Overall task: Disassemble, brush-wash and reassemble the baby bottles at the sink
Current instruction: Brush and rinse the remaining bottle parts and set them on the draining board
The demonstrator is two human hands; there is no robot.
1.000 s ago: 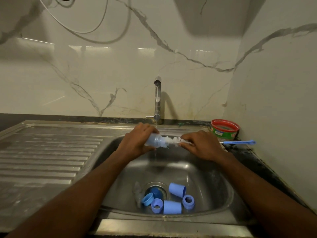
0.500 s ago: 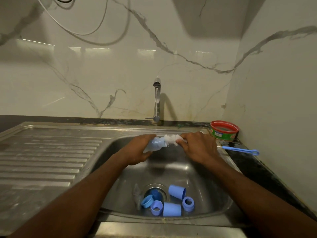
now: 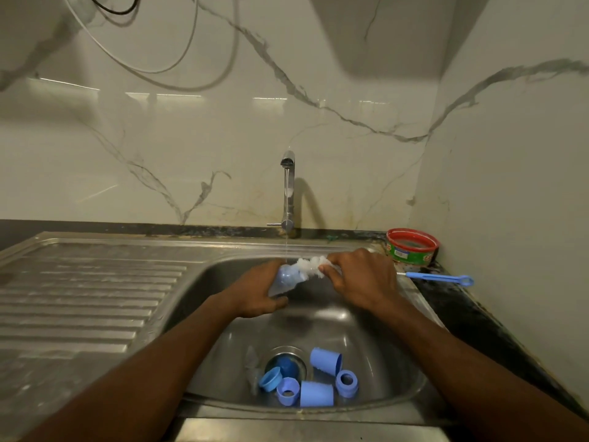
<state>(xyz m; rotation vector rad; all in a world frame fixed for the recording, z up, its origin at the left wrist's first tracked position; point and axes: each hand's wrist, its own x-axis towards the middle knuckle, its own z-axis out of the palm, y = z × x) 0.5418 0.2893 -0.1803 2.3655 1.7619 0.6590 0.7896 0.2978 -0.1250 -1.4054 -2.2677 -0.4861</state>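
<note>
Bottle (image 3: 284, 281) gripped in the left hand (image 3: 259, 291), mouth aimed right — bottle brush (image 3: 310, 266) lies along that axis, right hand (image 3: 361, 280) clutching its bristle end, handle trailing right.

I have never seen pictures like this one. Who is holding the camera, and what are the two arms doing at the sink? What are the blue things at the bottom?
There is no machine here. A person wears the camera on the head, so you look down along their own arms. The left hand holds a clear baby bottle under a thin stream from the tap. The right hand grips a bottle brush, whose white bristles sit at the bottle's mouth and whose blue handle sticks out to the right. On the bottom of the sink, around the drain, lie loose blue bottle parts: caps and rings. A red-rimmed tub stands on the counter in the corner.
</note>
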